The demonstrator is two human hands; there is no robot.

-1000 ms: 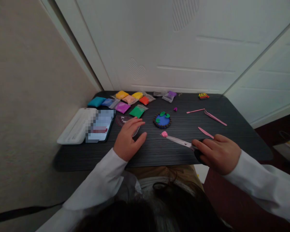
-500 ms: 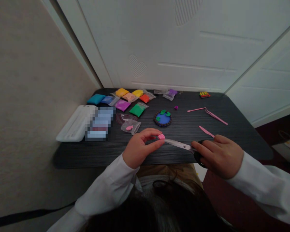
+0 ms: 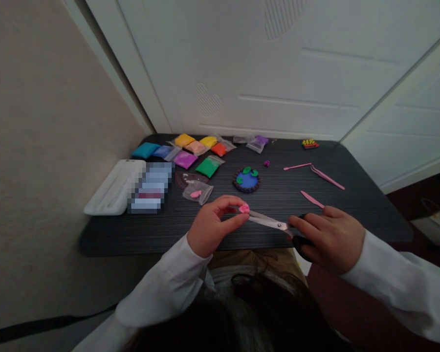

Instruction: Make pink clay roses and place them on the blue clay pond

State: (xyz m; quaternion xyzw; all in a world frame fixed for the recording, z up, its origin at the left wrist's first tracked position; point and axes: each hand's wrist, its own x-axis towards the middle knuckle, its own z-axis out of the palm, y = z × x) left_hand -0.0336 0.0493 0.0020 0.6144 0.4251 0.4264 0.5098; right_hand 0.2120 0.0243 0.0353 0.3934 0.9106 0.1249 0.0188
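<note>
Between the thumb and fingertips of my left hand [image 3: 217, 224] is a small lump of pink clay [image 3: 244, 208]. My right hand [image 3: 332, 239] grips the black handles of a pair of scissors [image 3: 269, 221]. Their blades are slightly parted and the tips reach the pink lump. Just beyond sits a round clay pond [image 3: 246, 181], blue inside a dark brown beaded rim, with green leaf shapes on it. Left of it, a clear bag [image 3: 198, 192] with a bit of pink clay lies on the table.
Colored clay packets, including a green one [image 3: 209, 166], lie at the back left. A phone [image 3: 152, 188] and a white case [image 3: 113, 188] are at the left. Pink tweezers [image 3: 328, 177], a pink clay knife [image 3: 311, 199] and a thin pink tool [image 3: 297, 166] lie at the right.
My left hand moved right from beside the clear bag and took hold of the pink clay at the scissor tips. The blades, closed before, have since parted slightly.
</note>
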